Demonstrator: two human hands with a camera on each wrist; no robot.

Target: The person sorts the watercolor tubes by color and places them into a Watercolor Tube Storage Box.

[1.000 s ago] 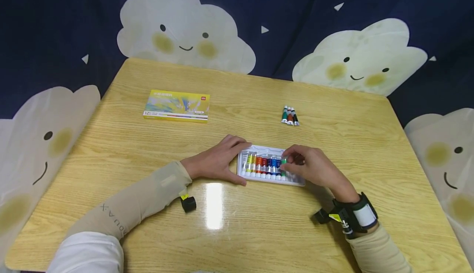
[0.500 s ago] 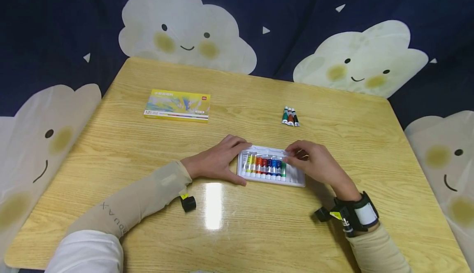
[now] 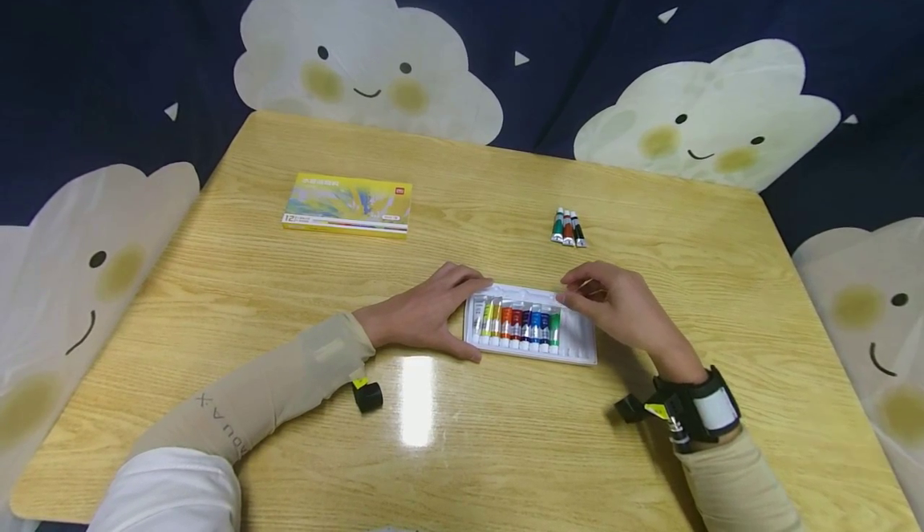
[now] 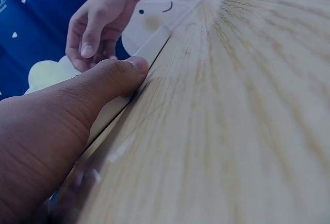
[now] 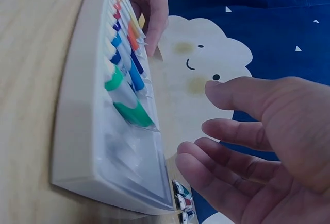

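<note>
A white plastic tray holds a row of small paint tubes, running from white and yellow through orange, red and blue. A green paint tube lies last, with bare slots to its right. My left hand grips the tray's left end, thumb on the near edge and fingers at the far edge. Above the tray's right end hovers my right hand; the right wrist view shows its relaxed fingers apart, holding nothing. Farther back, green, brown-red and black paint tubes lie side by side on the table.
On the wooden table, a yellow paint box lies at the back left. A dark blue curtain with cloud faces hangs behind and beside the table.
My right hand has lifted from the green paint tube and moved up and slightly right, uncovering the bare slots. The left hand has stayed on the tray.
</note>
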